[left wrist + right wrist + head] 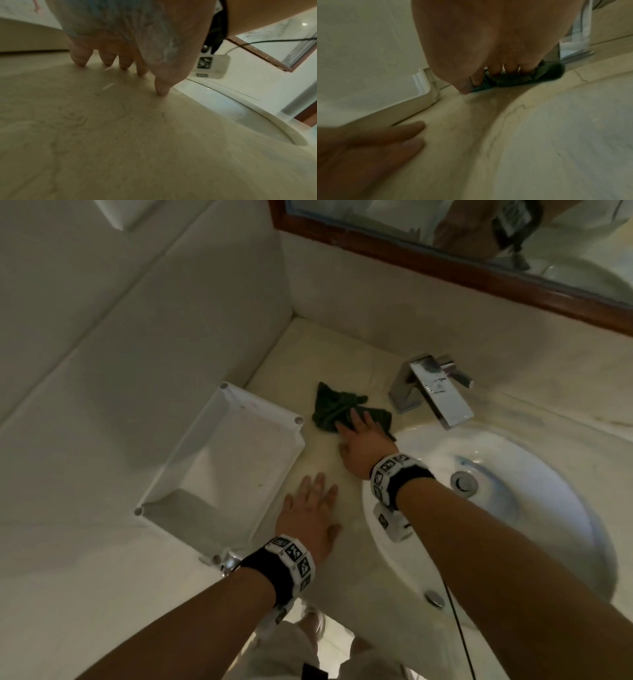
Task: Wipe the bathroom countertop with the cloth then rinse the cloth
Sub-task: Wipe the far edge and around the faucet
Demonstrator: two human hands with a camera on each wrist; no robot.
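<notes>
Right hand (363, 444) flat, fingers straight, pressing down on the dark green cloth (337, 409), which lies crumpled on the beige countertop (346, 364) between the white tray (219, 463) and the chrome faucet (433, 390). Left hand (313, 513) spread wide, palm down, fingertips (80, 61) touching bare countertop just beside the tray, holding nothing. The white sink (534, 508) sits right of both hands, a wood-framed mirror (445, 268) on the wall above.
</notes>
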